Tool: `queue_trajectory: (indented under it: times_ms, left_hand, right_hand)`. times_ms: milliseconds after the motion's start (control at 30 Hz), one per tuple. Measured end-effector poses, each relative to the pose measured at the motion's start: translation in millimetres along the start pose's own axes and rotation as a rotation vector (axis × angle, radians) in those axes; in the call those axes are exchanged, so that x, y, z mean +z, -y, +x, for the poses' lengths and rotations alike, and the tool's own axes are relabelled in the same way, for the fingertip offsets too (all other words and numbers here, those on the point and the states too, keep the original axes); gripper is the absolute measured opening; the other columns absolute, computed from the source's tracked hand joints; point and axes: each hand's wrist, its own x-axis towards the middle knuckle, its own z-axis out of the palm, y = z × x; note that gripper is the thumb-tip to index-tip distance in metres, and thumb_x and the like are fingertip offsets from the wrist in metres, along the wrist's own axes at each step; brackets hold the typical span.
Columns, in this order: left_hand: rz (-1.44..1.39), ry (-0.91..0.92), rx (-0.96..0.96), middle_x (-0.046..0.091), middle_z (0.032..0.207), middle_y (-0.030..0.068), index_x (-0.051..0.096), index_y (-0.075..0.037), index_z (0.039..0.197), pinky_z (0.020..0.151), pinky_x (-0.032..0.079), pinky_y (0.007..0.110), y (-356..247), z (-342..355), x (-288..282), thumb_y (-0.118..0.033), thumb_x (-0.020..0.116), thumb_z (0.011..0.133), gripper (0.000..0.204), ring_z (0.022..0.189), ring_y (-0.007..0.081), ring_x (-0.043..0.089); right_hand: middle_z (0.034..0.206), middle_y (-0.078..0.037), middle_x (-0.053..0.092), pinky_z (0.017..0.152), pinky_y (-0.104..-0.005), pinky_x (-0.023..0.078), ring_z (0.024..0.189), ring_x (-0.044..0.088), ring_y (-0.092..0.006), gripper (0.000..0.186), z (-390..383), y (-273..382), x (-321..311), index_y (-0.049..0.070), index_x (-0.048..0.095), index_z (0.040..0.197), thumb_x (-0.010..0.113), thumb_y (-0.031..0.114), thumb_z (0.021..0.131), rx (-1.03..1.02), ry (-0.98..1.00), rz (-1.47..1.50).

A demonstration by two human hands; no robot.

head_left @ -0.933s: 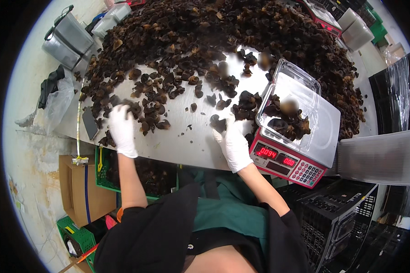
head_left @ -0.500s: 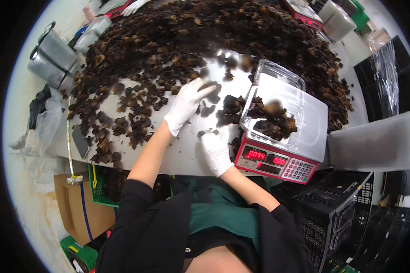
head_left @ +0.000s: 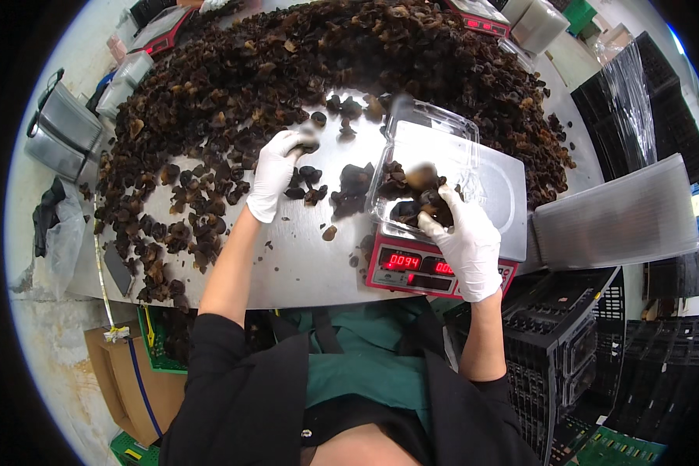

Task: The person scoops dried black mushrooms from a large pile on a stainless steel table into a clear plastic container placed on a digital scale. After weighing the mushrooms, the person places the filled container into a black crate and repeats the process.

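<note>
Nearest the person, a red electronic scale (head_left: 435, 268) carries a clear plastic clamshell box (head_left: 427, 175). The gloved right hand (head_left: 466, 241) sits closed on dark dried fungus pieces (head_left: 412, 198) at the box's near rim; pieces could likely spill over that low rim onto the steel table (head_left: 303, 264). Left of the box, the gloved left hand (head_left: 276, 175) curls around one piece, beside the big fungus heap (head_left: 334, 70) farther back.
</note>
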Motion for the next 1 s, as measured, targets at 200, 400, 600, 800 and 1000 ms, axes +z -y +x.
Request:
queue_trajectory:
  times_ms: [200,400,600,800,1000]
  left_hand:
    - [0.119,0.148,0.461,0.061,0.126,0.0154,0.070,-0.009,0.114,0.098,0.051,0.037,-116,-7,37,0.011,0.056,0.084,0.039,0.113,0.0303,0.062]
    - [0.164,0.532,0.392,0.045,0.150,0.0179,0.067,-0.019,0.127,0.120,0.022,0.047,-132,-31,69,-0.019,0.070,0.086,0.041,0.143,0.0342,0.036]
    - [0.025,0.199,0.409,0.055,0.139,0.0159,0.072,-0.016,0.112,0.107,0.040,0.041,-116,-44,63,-0.015,0.075,0.083,0.030,0.130,0.0341,0.050]
    - [0.441,-0.112,0.183,0.065,0.116,0.0130,0.070,-0.008,0.105,0.092,0.051,0.040,-14,-78,15,-0.006,0.070,0.082,0.023,0.106,0.0318,0.062]
    - [0.541,0.042,0.120,0.064,0.110,0.0122,0.068,-0.007,0.103,0.087,0.051,0.037,23,-91,3,-0.002,0.068,0.081,0.022,0.103,0.0307,0.061]
  right_hand:
    - [0.089,-0.011,0.068,0.072,-0.0309,0.052,0.077,0.065,-0.0187,0.027,-7,-28,-2,0.006,0.069,0.118,0.069,0.016,0.092,0.269,-0.111,0.123]
    - [0.104,-0.015,0.073,0.083,-0.0325,0.053,0.093,0.070,-0.0245,0.028,2,-57,18,0.005,0.070,0.116,0.070,0.018,0.092,0.197,-0.003,0.073]
    - [0.081,-0.016,0.068,0.070,-0.0359,0.051,0.074,0.067,-0.0283,0.018,9,-62,25,0.004,0.070,0.090,0.075,0.020,0.085,0.273,0.115,0.062]
    - [0.075,-0.013,0.064,0.065,-0.0340,0.047,0.064,0.056,-0.0221,0.016,6,-72,35,0.002,0.067,0.089,0.069,0.017,0.092,0.232,-0.055,0.073]
    - [0.074,-0.009,0.067,0.060,-0.0287,0.048,0.064,0.061,-0.0151,0.013,3,-18,9,0.002,0.069,0.086,0.067,0.013,0.093,0.357,-0.304,0.287]
